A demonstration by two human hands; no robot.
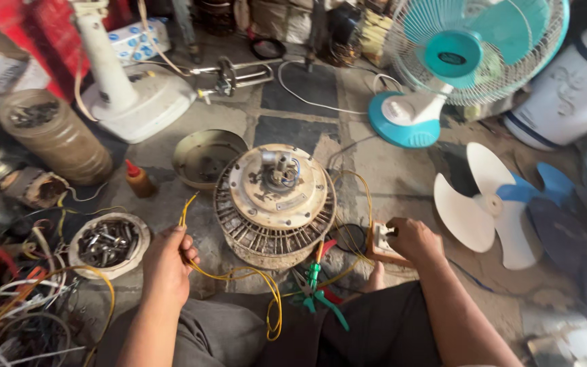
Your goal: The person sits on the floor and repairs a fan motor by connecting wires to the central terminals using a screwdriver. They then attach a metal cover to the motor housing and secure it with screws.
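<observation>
Head view, looking down past grey trousers at a cracked stone floor: the left hand (166, 261) is curled closed around a thin yellow insulated wire (253, 273), whose loose end sticks up past the knuckles and whose length loops down across the lap. The right hand (412, 238) rests on a small white switch box with an orange base (382, 243), fingers bent over its top and pinching the toggle. Between the hands sits the round, dusty ceiling-fan motor (276, 200), a cream metal cap over a ring of ribbed steel laminations, with a short shaft and blue leads on top. Just in front of it lie green-handled pliers (315, 289). Left of the motor stand a shallow metal bowl (205, 158), a small brown bottle with a red nozzle (138, 179) and a round tin of steel bolts (109, 243). A teal table fan (456, 61) stands beyond, and a white three-blade plastic propeller (494, 204) lies at right.
</observation>
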